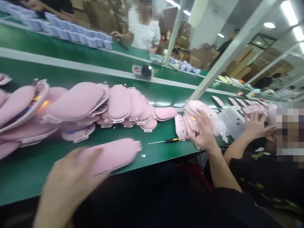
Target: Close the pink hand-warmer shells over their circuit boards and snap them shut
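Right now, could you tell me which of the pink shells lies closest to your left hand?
The lone pink shell by the belt's near edge, touching the left hand; the others overlap in a row farther back.

Both hands, left hand and right hand, are bare, with no gloves, rings or watch visible. The right forearm is uncovered. A black garment shows at its upper end.

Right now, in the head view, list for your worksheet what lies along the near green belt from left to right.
Left hand on a pink shell → screwdriver → right hand on a pile of pink shells → a co-worker's hand.
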A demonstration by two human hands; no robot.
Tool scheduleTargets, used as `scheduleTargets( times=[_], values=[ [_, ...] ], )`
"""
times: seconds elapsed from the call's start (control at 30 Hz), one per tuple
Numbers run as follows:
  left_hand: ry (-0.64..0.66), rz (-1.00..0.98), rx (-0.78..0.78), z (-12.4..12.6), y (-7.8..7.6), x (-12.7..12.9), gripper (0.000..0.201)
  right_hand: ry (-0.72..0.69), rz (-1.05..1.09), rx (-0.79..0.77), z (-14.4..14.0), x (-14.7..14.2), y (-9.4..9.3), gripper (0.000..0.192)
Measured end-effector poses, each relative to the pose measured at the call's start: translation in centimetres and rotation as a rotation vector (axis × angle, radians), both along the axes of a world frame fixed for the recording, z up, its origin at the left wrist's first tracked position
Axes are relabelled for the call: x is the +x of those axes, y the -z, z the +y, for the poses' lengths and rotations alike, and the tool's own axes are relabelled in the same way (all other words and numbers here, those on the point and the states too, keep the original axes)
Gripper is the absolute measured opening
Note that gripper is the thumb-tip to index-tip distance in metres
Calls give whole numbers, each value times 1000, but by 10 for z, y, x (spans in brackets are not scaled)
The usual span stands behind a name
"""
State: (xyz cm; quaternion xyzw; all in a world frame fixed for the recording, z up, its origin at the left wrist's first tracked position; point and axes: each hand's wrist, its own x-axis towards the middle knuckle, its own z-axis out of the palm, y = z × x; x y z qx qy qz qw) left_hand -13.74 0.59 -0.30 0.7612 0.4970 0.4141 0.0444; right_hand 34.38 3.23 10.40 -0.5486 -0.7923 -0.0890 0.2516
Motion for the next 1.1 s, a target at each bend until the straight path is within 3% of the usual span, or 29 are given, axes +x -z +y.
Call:
scheduleTargets(
  times=[0.07,0.13,0.23,0.37,0.47,0.6,0.93,1.1],
  values=[
    [23,239,119,-14,-19,28,55,-423,-18,-184,-5,-65,9,112],
    [19,221,86,-23,-32,52,70,-628,-7,-343,-5,-117,18,108],
    [-122,-261,1,-34,-31,79,94,-728,211,-455,7,-154,33,102],
    [-56,-900,-199,-38,-1,112,97,-835,494,-650,25,-157,54,98],
    [-63,-1169,-271,-36,18,129,91,-851,611,-835,33,-155,65,83],
    [-68,-1384,-289,-36,21,133,88,-885,719,-942,38,-153,70,80],
    [-29,-1399,-373,-40,24,131,91,-944,704,-843,39,-154,84,81],
    [-13,-1387,-331,-39,21,131,82,-940,629,-813,38,-152,89,85]
  ],
)
